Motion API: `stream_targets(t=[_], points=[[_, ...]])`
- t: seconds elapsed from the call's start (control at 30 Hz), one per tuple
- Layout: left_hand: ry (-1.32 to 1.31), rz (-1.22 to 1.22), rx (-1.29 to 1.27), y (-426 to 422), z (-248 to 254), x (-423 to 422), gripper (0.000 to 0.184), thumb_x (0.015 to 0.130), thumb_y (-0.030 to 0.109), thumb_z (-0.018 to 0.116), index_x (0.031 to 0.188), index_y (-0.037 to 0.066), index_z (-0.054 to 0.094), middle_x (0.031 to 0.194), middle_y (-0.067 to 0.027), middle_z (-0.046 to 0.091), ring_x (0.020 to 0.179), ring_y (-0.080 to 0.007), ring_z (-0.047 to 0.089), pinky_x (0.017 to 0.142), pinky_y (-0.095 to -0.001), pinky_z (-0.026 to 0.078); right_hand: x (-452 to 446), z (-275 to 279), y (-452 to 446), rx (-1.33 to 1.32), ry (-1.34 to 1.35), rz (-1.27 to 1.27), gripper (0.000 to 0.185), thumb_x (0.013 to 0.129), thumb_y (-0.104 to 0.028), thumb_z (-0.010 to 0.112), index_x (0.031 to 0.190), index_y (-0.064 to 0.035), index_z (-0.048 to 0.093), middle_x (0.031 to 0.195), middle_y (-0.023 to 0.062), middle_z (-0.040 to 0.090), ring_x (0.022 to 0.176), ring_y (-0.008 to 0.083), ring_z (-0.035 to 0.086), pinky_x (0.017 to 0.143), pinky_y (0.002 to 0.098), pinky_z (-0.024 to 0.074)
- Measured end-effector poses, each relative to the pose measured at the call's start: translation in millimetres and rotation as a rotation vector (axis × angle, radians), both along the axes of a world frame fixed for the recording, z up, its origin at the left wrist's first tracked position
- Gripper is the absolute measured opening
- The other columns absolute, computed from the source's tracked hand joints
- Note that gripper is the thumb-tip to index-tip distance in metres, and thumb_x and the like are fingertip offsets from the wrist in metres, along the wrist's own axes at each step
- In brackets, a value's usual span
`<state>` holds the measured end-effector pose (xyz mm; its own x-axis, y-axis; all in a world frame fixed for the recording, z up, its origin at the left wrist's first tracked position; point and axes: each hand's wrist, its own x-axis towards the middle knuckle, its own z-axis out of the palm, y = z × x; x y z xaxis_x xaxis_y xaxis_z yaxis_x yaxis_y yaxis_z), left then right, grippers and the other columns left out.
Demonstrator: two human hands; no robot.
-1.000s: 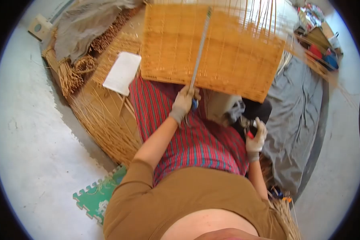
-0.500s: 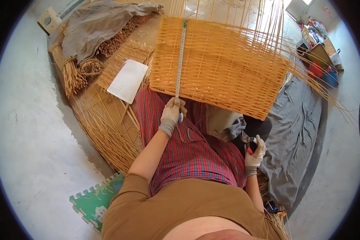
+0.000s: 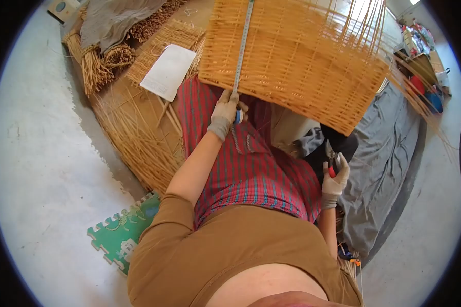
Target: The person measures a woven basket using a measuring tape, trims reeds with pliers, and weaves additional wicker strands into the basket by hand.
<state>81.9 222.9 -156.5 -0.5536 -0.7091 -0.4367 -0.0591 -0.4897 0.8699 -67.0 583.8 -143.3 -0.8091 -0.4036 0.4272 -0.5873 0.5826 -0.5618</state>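
My left hand (image 3: 224,111), in a pale work glove, is closed on a tape measure (image 3: 238,117) with a blue-edged case. Its pulled-out blade (image 3: 243,46) lies across a woven wicker panel (image 3: 292,66), running from the near edge upward. The panel tilts over my lap, with long unwoven canes (image 3: 363,25) standing from its far side. Off to the right, my gloved right hand (image 3: 335,185) is wrapped round red-handled pruning shears (image 3: 334,168), held near my knee and apart from the panel. The blade's far end is at the frame's top edge.
A white sheet (image 3: 168,72) lies left of the panel on woven pieces. Loose canes (image 3: 133,138) and tied bundles (image 3: 93,69) are farther left. Grey cloth (image 3: 384,153) covers something at right. A green foam mat (image 3: 120,233) sits at lower left. Several items (image 3: 425,66) stand at far right.
The view has tilted down, so the panel and my left hand appear higher. My right hand has turned, with the shears now more upright. The tape stays stretched across the panel.
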Motion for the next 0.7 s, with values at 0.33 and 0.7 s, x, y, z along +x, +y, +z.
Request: stream_targets(t=[0.33,0.7], points=[[0.243,0.005,-0.287,36,24,-21,0.027,0.106,0.026,0.050,0.105,0.002,0.062,0.072,-0.0022,0.062,0.054,-0.0102,0.052,0.051,-0.0269,0.046,-37,163,-115,-0.227,-0.172,0.497,0.070,0.075,-0.019,0.087,0.136,-0.0103,0.053,0.108,0.0044,0.065,0.094,0.0131,0.062,0.087,0.0300,0.0517],[-0.232,-0.214,-1.214,61,114,-83,0.050,0.094,0.024,0.064,0.137,0.007,0.046,0.107,-0.0156,0.063,0.085,-0.0322,0.066,0.071,-0.0399,0.054,-22,315,-315,0.917,0.897,0.627,0.058,0.072,-0.049,0.080,0.124,-0.0284,0.068,0.096,0.0027,0.067,0.102,0.0213,0.062,0.088,0.0386,0.0506]])
